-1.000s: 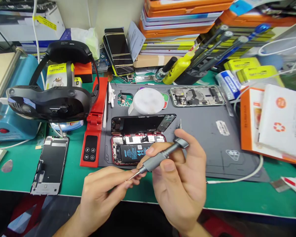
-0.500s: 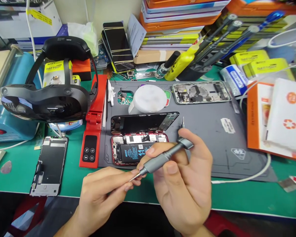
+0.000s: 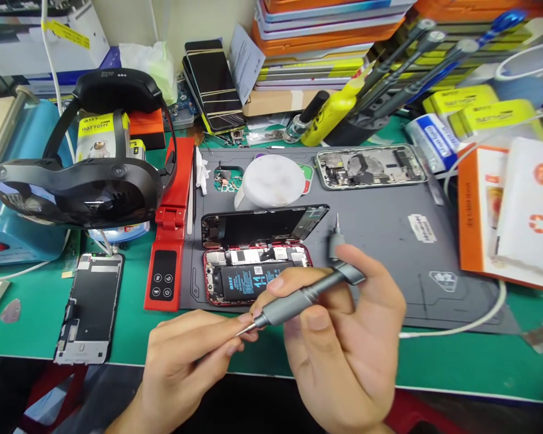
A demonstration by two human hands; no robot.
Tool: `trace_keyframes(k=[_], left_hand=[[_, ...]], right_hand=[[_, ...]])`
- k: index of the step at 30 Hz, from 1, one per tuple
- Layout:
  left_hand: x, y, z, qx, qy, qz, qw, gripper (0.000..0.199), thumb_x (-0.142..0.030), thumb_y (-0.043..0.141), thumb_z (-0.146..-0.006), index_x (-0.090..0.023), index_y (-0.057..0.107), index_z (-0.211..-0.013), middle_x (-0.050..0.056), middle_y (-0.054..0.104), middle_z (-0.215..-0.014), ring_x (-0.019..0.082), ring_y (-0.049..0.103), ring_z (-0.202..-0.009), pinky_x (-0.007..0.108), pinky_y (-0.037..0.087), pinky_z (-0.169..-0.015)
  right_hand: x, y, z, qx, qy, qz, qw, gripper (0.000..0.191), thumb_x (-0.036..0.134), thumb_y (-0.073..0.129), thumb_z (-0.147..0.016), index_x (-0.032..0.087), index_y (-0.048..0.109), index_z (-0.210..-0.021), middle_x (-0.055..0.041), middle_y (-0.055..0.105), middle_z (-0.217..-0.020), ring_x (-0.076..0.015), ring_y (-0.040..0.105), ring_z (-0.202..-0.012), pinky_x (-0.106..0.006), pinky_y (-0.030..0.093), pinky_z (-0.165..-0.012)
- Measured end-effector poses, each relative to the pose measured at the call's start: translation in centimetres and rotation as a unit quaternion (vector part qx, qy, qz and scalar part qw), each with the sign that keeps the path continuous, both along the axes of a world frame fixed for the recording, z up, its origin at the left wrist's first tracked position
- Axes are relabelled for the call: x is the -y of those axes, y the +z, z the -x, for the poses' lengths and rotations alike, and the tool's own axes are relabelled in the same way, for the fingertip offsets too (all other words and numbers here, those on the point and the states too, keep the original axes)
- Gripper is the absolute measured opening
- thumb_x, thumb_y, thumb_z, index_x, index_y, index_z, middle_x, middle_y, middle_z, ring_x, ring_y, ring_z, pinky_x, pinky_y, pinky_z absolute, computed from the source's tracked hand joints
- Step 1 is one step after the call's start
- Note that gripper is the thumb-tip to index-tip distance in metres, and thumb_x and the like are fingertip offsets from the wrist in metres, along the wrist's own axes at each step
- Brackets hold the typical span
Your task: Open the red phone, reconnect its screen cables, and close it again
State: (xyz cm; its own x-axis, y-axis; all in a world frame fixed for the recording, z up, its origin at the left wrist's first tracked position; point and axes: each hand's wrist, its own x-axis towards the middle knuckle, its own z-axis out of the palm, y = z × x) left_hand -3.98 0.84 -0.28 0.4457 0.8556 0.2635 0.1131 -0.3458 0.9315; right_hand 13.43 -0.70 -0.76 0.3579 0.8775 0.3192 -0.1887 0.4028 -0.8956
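Observation:
A grey screwdriver rests slanted in my right hand, the fingers wrapped round its handle. Its thin tip points down to the left and meets the pinched fingertips of my left hand. Whatever those left fingers hold at the tip is too small or hidden to make out. Behind my hands an opened red phone lies on the grey mat, its black battery and board exposed. The phone's screen is folded up behind it. A second screwdriver lies beyond my right fingers, partly hidden by them.
A white round-topped object and an opened phone housing sit on the mat. Left are a red device, a loose phone screen and a black headset. Orange boxes and a white cable lie right.
My right hand has shifted slightly right, so more of the second screwdriver's handle shows. Both hands keep the same grip, with the held screwdriver's tip still at my left fingertips.

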Motion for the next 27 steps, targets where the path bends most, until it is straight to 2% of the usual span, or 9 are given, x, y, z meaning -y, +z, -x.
trace_keyframes(k=[5,11,19,23,27], left_hand=[[0.05,-0.34,0.09,0.008,-0.015,0.0,1.0,0.029,-0.013,0.066,-0.107,-0.023,0.078,-0.131,0.001,0.085,-0.108,0.01,0.081,-0.097,0.017,0.065,-0.087],[0.14,-0.65,0.22,0.015,-0.03,0.007,0.999,0.034,-0.011,0.065,-0.107,-0.023,0.076,-0.137,0.002,0.085,-0.114,0.01,0.08,-0.101,0.017,0.065,-0.09],[0.3,-0.67,0.34,0.023,-0.047,0.005,0.999,0.039,-0.009,0.064,-0.107,-0.023,0.072,-0.142,0.002,0.084,-0.117,0.01,0.079,-0.103,0.018,0.065,-0.091],[0.37,-0.78,0.3,0.03,-0.053,0.012,0.998,0.039,-0.011,0.064,-0.107,-0.023,0.072,-0.144,0.003,0.084,-0.118,0.01,0.079,-0.104,0.019,0.066,-0.091],[0.35,-0.73,0.16,0.022,-0.045,0.018,0.999,0.04,-0.014,0.064,-0.108,-0.024,0.07,-0.146,0.003,0.084,-0.118,0.01,0.08,-0.1,0.018,0.065,-0.088]], right_hand=[[0.26,0.49,0.08,-0.05,0.01,0.07,0.996,0.043,0.025,0.056,-0.112,0.042,0.057,-0.151,-0.0013,0.072,-0.108,-0.0187,0.078,-0.084,-0.038,0.071,-0.073],[0.2,0.54,-0.25,-0.026,0.015,0.064,0.998,0.043,0.026,0.057,-0.111,0.042,0.057,-0.152,-0.0019,0.072,-0.106,-0.0185,0.077,-0.079,-0.04,0.072,-0.074],[0.1,0.54,-0.36,-0.038,0.02,0.058,0.997,0.044,0.025,0.058,-0.11,0.039,0.059,-0.151,-0.0011,0.072,-0.104,-0.0176,0.078,-0.08,-0.035,0.072,-0.071],[0.04,0.47,-0.23,-0.046,0.017,0.056,0.997,0.043,0.026,0.059,-0.11,0.038,0.059,-0.151,-0.0009,0.072,-0.103,-0.0173,0.077,-0.08,-0.033,0.07,-0.066],[-0.37,0.43,-0.75,-0.095,0.036,0.076,0.992,0.041,0.025,0.052,-0.112,0.037,0.059,-0.15,-0.0009,0.071,-0.105,-0.0146,0.075,-0.072,-0.028,0.066,-0.055]])
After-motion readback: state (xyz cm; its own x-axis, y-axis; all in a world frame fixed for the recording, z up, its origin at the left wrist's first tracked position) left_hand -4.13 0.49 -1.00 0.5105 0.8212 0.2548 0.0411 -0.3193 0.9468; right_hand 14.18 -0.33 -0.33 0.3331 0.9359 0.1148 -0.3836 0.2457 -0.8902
